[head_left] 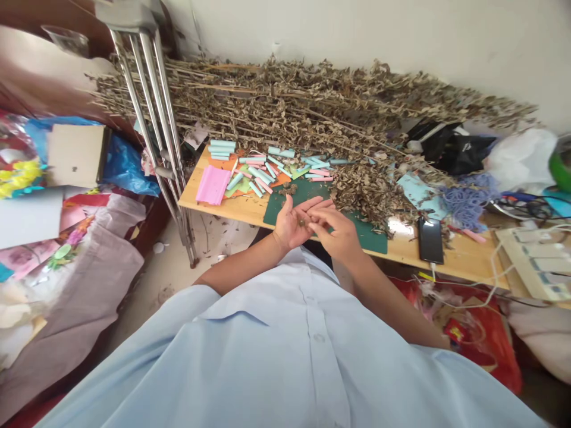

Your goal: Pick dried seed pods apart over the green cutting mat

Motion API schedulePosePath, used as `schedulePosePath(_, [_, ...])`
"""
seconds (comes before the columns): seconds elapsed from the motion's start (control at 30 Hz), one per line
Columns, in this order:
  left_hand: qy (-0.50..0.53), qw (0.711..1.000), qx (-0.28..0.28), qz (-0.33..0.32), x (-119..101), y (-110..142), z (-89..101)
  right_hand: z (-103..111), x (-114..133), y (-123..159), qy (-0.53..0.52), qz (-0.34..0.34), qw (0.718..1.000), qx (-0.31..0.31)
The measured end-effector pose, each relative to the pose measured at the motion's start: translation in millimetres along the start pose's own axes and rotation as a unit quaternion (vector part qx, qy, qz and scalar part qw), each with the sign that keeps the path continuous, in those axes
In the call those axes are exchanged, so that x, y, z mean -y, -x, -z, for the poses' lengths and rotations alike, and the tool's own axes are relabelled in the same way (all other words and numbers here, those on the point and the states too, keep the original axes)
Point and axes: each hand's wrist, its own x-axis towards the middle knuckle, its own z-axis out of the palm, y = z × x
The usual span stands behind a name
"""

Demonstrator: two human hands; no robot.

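My left hand [291,226] is turned palm up at the front edge of the table, its fingers stretched out and thumb raised. A small clump of dried plant bits [302,222] lies on that palm. Over it, my right hand [338,233] has thumb and fingertips drawn together at the palm; whatever is between them is too small to make out. Beneath both hands is a dark green mat [375,239]. A heap of dried leaves [363,196] covers its right part, and a few dried bits [289,188] lie behind my left hand.
Rolled blue and pink paper tubes [263,172] and a pink paper sheet [213,185] lie left. Long dried stalks [285,98] run along the wall. Metal crutches [154,101] stand at the left end. A phone [430,241], blue yarn [468,196] and a power strip [537,261] are right.
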Motion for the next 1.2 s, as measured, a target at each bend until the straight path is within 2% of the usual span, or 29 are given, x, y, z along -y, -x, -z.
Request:
schedulePosePath(0.1, [-0.007,0.999,0.036,0.006,1,-1,5.7,-7,-1,4,0.05,0.04,0.997,0.044])
schedulePosePath(0.37, [-0.002,1.0,0.024,0.013,5,-3,16.1,-17,-2,4,0.163,0.059,0.98,0.093])
schedulePosePath(0.47, [0.0,1.0,0.014,0.011,6,-4,16.1,-20,-3,5,0.16,0.049,0.983,0.076])
schedulePosePath(0.6, [-0.017,1.0,-0.009,0.012,6,-6,21.7,-17,-15,-1,0.088,0.02,0.996,0.016])
schedulePosePath(0.77, [-0.046,0.995,-0.087,-0.013,-2,1,40.8,-5,-60,-19,0.052,-0.06,0.994,-0.076])
schedulePosePath(0.87, [-0.055,0.989,-0.128,-0.05,-10,11,52.7,-7,-89,-21,0.079,-0.089,0.991,-0.054])
schedulePosePath(0.93, [-0.058,0.985,-0.144,-0.071,-16,17,57.8,-15,-100,-18,0.097,-0.096,0.99,-0.032])
schedulePosePath(1.1, [-0.063,0.978,-0.168,-0.102,-25,21,58.3,-35,-101,-15,0.137,-0.072,0.988,-0.006])
schedulePosePath(1.2, [-0.067,0.977,-0.171,-0.112,-28,21,54.9,-41,-99,-18,0.146,-0.057,0.988,-0.005])
